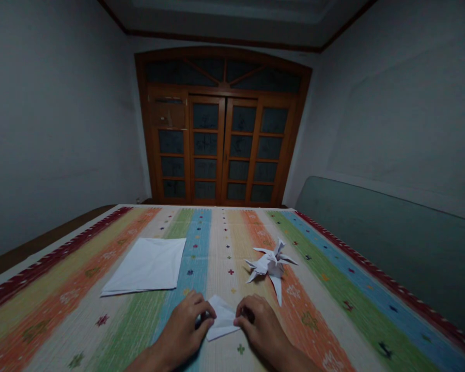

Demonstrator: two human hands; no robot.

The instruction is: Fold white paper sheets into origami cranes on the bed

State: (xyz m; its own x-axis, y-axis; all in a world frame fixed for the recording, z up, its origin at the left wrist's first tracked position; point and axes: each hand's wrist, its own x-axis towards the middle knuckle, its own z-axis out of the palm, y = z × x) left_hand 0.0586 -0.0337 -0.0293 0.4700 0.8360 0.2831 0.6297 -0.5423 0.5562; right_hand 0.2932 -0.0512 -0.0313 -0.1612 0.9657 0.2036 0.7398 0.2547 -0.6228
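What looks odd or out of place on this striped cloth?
Nothing looks spilled or damaged. The one oddity is the paper figure, which looks rumpled, with uneven points sticking out and one long point aimed toward the right hand. The white paper square also sits slightly skewed to the stripes of the cloth.

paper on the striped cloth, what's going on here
A person is holding a small piece of folded white paper between their left hand and right hand. It lies on a multicoloured striped cloth. Just beyond the right hand sits a spiky folded white paper figure, and to the left lies a flat white paper square.
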